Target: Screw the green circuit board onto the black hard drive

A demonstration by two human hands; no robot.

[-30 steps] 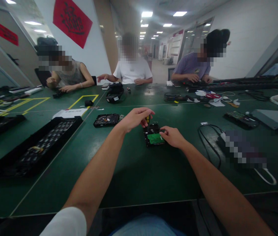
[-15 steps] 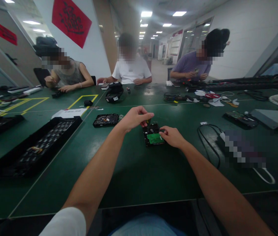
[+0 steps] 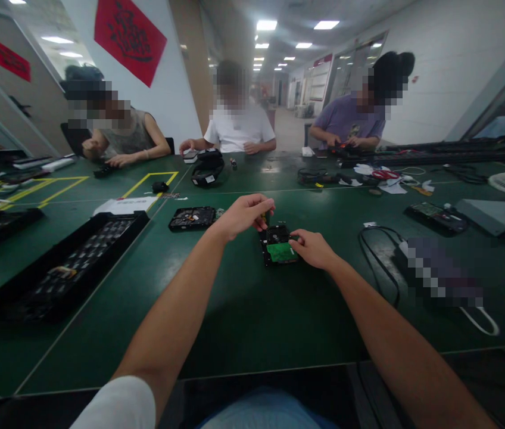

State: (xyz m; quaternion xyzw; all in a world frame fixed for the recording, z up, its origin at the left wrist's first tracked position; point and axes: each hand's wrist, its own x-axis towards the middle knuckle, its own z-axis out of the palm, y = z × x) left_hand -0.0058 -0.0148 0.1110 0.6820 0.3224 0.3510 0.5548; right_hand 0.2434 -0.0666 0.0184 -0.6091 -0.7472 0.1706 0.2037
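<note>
At the centre of the frame, a black drive bears a green board. The tabletop is dark green, crossed by yellow lines at left; upper left, a red sheet carries black characters.

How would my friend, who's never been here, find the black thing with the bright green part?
Start at the big dark green table, then look near its middle. Between the left hand and the right hand lies a flat black device. Unlike the other black device farther left, it shows a bright green board, and the right hand touches its edge.
</note>
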